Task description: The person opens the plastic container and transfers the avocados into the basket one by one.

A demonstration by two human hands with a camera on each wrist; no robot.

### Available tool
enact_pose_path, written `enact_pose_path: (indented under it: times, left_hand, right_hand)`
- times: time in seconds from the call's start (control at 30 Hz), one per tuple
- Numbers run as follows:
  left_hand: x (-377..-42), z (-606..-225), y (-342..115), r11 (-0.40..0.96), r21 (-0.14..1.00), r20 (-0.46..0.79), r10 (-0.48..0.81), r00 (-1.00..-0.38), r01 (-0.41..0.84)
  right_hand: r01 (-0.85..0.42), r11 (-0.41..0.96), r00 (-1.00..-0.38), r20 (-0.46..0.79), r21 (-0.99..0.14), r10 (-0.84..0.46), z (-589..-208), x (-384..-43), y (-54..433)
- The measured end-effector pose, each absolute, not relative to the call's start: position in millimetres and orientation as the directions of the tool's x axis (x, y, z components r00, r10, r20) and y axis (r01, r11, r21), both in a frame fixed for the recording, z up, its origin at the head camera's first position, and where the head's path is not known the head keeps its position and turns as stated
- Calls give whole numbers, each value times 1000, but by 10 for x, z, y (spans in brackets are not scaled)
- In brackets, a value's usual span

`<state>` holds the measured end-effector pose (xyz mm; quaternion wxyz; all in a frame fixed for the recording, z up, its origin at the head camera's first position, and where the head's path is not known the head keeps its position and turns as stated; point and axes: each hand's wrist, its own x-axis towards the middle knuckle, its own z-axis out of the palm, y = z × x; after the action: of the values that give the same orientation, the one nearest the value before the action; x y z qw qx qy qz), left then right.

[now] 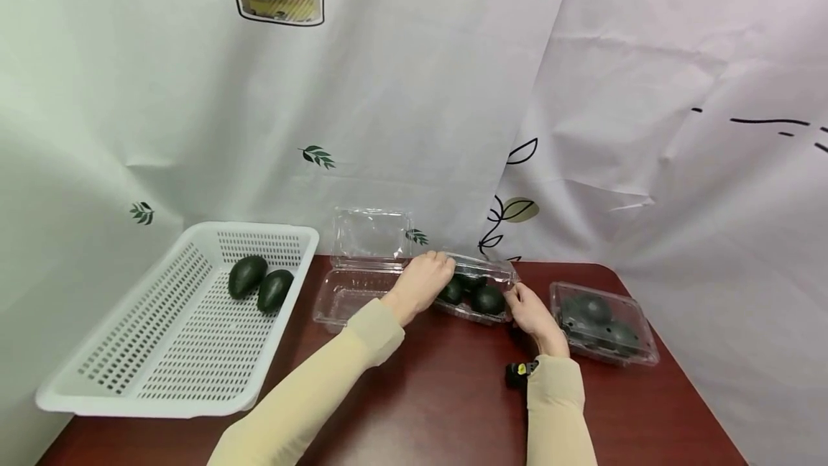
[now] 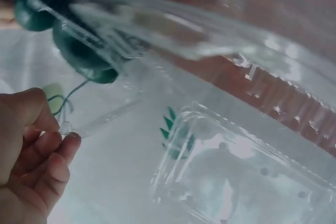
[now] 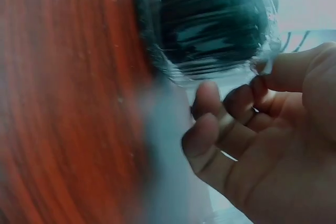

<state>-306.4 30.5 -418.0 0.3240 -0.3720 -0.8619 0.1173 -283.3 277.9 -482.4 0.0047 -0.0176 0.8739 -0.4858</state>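
In the head view, a transparent plastic clamshell box (image 1: 471,317) with dark green avocados (image 1: 488,300) in it sits at mid table, its lid (image 1: 481,265) tilted above them. My left hand (image 1: 423,282) pinches the lid's edge at the left; the left wrist view shows thumb and fingertips (image 2: 71,139) meeting on a thin plastic strip. At the box's right end, my right hand (image 1: 532,316) pinches the plastic edge between thumb and finger. The right wrist view has an avocado (image 3: 212,24) behind ribbed plastic just beyond those fingers.
A second clamshell (image 1: 333,308) stands with its lid (image 1: 371,232) up, left of my left hand. A shut clamshell (image 1: 640,359) holding avocados lies at the right. The white basket (image 1: 162,407) on the left contains two avocados (image 1: 248,276). A patterned cloth (image 1: 414,92) hangs behind the table.
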Motion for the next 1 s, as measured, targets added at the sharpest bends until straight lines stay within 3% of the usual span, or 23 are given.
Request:
enact_pose_path:
  times: [0.13, 0.27, 0.57, 1.0]
  left_hand:
    - [-3073, -4081, 280, 701, -329, 528, 692, -493, 633]
    - [-3111, -3976, 238, 709, -196, 570, 644, -510, 677]
    - [-3326, -3787, 194, 733, 58, 592, 521, -614, 678]
    - [-3756, -3718, 291, 843, 113, 528, 398, -751, 526]
  right_hand:
    - [-64, 558, -996, 15, -827, -93, -4791, -2812, 2812]
    - [-61, 553, -994, 0, -831, -110, -4769, -2785, 2823]
    - [-16, 494, -998, -20, -870, -66, -4748, -2769, 2769]
    - [41, 492, -998, -13, -870, 61, -4809, -2824, 2692]
